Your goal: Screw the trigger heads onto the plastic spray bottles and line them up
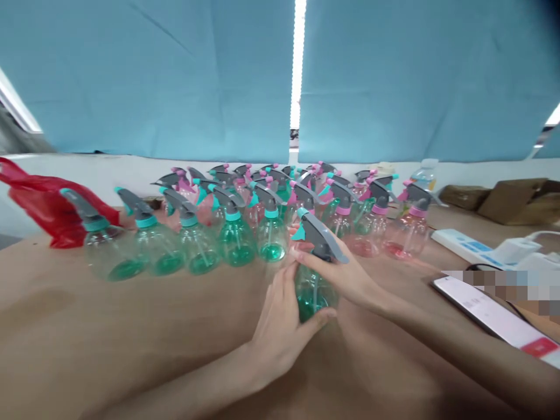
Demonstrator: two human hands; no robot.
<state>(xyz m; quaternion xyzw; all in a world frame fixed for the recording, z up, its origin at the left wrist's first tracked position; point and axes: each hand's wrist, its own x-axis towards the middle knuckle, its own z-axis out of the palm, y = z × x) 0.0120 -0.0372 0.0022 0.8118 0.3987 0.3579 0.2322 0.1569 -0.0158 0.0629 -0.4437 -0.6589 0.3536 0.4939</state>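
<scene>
A green spray bottle with a grey head and turquoise nozzle is between my two hands, near the middle of the table. My left hand wraps the lower body of the bottle, its thumb along the near side. Around the neck, just under the grey lever, my right hand is closed. Just beyond, a clear green spray bottle stands at the end of a front row of green ones. To the right of it, a pink spray bottle stands among others with pink collars.
Several more spray bottles fill the back of the table. A red plastic bag lies at far left. On the right are a white power strip with plugs, a phone and brown cardboard. A blue curtain hangs behind.
</scene>
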